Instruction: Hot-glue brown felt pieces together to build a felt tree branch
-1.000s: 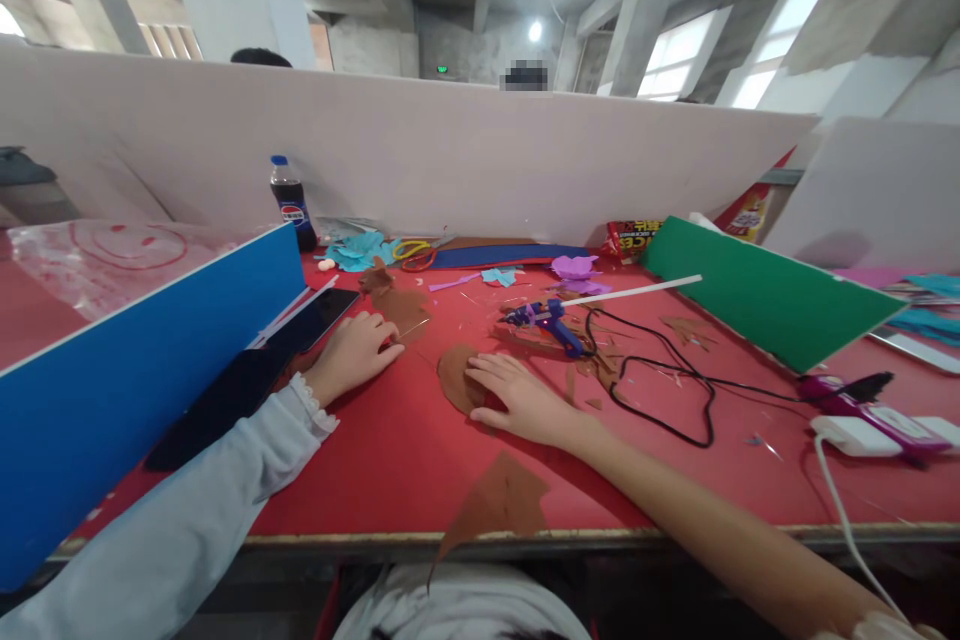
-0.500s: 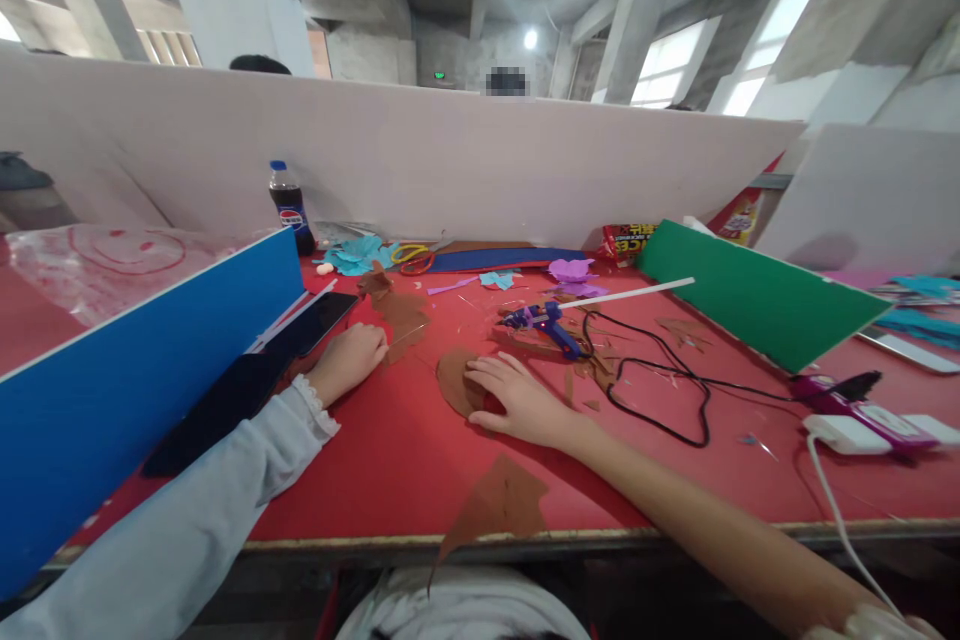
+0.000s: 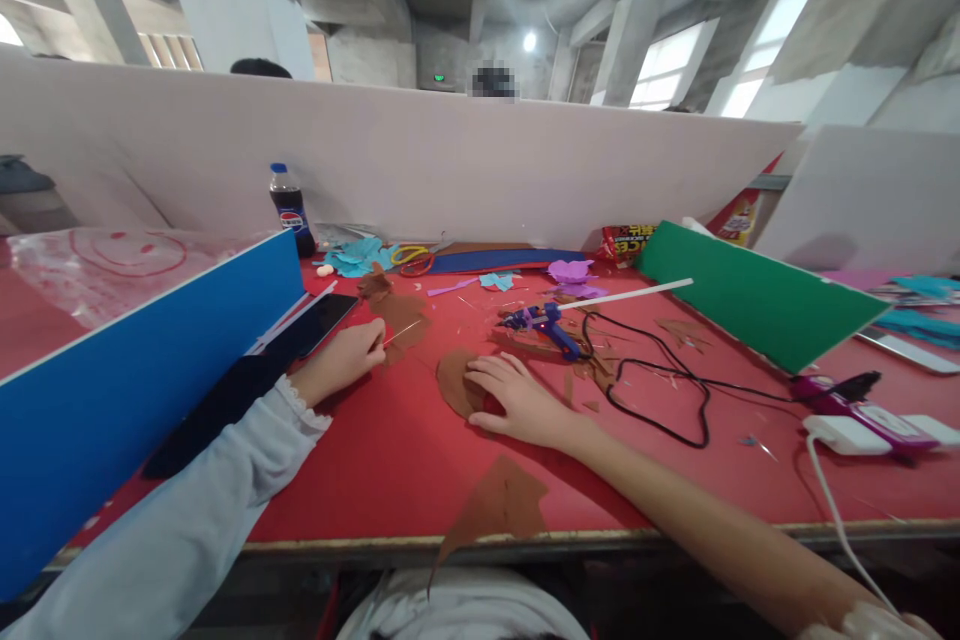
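Brown disc [image 3: 453,384] under right hand [image 3: 521,404], left hand [image 3: 343,360] shifted leftward.

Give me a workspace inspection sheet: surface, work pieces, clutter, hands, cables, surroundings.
Surface: red tabletop, visibly littered.
Work pieces: round brown piece, partly under the right hand; brown scrap overhanging the near edge.
Clutter: scissors and bottle at the back; glue gun beside brown offcuts.
Hands: right hand spread on the round brown piece; left hand curled beside a pale strand, grip unclear.
Cables: black cord looped right of the glue gun; white cable crossing the near edge.
Surroundings: white partition behind, blue board left, green board right.
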Motion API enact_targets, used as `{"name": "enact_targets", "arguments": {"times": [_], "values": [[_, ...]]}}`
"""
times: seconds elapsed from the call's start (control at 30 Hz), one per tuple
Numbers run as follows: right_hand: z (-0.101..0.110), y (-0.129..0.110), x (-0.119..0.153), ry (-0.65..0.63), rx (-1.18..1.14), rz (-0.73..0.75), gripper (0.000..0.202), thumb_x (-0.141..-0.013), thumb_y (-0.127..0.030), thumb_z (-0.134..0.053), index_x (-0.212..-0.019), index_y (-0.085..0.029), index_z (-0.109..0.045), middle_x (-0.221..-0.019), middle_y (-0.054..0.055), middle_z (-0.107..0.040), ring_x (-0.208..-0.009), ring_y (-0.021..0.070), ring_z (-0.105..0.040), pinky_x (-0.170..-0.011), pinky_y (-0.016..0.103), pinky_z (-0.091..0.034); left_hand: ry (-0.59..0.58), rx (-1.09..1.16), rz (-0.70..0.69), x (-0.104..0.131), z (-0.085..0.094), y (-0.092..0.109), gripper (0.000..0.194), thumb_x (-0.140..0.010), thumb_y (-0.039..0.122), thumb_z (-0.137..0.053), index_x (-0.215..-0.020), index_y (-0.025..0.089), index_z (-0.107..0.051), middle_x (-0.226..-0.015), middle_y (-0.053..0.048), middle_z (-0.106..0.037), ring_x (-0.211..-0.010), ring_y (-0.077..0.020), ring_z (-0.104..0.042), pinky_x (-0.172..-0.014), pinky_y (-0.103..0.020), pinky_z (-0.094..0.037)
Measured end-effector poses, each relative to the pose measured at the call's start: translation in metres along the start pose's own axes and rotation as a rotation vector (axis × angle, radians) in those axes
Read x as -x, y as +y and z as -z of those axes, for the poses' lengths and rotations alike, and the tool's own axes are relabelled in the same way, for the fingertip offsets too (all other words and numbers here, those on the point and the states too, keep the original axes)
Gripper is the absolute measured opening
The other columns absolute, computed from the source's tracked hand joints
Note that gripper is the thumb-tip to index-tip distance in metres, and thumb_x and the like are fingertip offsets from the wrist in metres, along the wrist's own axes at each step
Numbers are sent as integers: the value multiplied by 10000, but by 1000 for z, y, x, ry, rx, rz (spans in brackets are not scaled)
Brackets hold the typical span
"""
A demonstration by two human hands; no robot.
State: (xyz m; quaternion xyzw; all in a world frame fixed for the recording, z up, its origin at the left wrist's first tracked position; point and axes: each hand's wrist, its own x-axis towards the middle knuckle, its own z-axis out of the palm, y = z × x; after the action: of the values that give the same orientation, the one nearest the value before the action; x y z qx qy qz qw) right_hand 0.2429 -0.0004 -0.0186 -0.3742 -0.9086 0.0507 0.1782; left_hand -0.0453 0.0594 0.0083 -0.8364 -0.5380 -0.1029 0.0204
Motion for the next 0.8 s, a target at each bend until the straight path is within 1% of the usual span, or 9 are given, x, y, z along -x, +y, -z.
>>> {"name": "enact_targets", "arguments": {"times": [0.07,0.13,0.2,0.23,0.37,0.43,0.5,0.63,0.8], "values": [[1,-1,0,-1,1,-4,556,-793,-516,-509,-1238,-185,-474,-1266,93,-508,-1223,225,-372,-1070,427,-169,20,90,-40,0,-1,-1,124,-770,151,-382,-824,163,-494,-719,-10,-555,-652,-141,-529,-591,-232,-350],[1,-1,0,0,4,-12,560,-789,-520,-510,-1235,-182,-475,-1271,98,-503,-1228,229,-367,-1071,436,-160,47,180,-74,1,0,-1,258,-756,137,-380,-977,146,-512,-773,-22,-568,-703,-146,-538,-636,-235,-376],[0,0,0,4,9,-20,577,-781,-528,-514,-1237,-177,-471,-1274,104,-498,-1232,233,-362,-1073,446,-144,70,234,-104,4,3,3,396,-751,132,-375,-1130,144,-488,-815,-30,-584,-738,-145,-544,-685,-237,-396],[-1,0,1,8,12,-25,588,-776,-533,-516,-1240,-174,-466,-1273,106,-498,-1231,233,-363,-1074,449,-137,75,250,-127,6,5,6,438,-751,130,-372,-1175,152,-478,-831,-32,-591,-751,-144,-545,-705,-237,-401],[-3,2,1,21,8,-33,608,-768,-543,-516,-1247,-173,-451,-1264,102,-504,-1223,226,-370,-1075,446,-131,39,229,-302,22,11,27,450,-763,130,-374,-1183,215,-514,-888,-27,-604,-818,-144,-547,-753,-233,-401],[-3,2,1,25,-1,-37,609,-765,-541,-521,-1245,-174,-449,-1264,101,-504,-1225,228,-367,-1074,446,-129,-11,172,-397,30,11,38,481,-759,108,-382,-1204,250,-500,-907,-21,-601,-840,-145,-543,-749,-229,-398],[-3,2,1,29,-11,-48,621,-759,-534,-529,-1254,-171,-434,-1264,103,-503,-1222,229,-373,-1073,445,-134,-63,123,-474,35,9,46,500,-752,90,-391,-1210,262,-491,-921,-18,-599,-835,-141,-543,-732,-220,-397],[-3,2,1,32,-17,-80,676,-755,-543,-523,-1295,-163,-377,-1285,118,-479,-1223,239,-372,-1066,453,-146,-119,17,-541,37,3,51,499,-753,85,-407,-1215,259,-485,-861,-16,-584,-782,-140,-542,-684,-215,-394],[-4,2,1,12,0,-93,720,-749,-568,-512,-1317,-158,-349,-1302,124,-457,-1231,244,-359,-1069,465,-117,-116,-113,-602,36,0,52,449,-788,136,-430,-1215,263,-489,-839,-23,-562,-745,-141,-537,-636,-223,-385]]}}
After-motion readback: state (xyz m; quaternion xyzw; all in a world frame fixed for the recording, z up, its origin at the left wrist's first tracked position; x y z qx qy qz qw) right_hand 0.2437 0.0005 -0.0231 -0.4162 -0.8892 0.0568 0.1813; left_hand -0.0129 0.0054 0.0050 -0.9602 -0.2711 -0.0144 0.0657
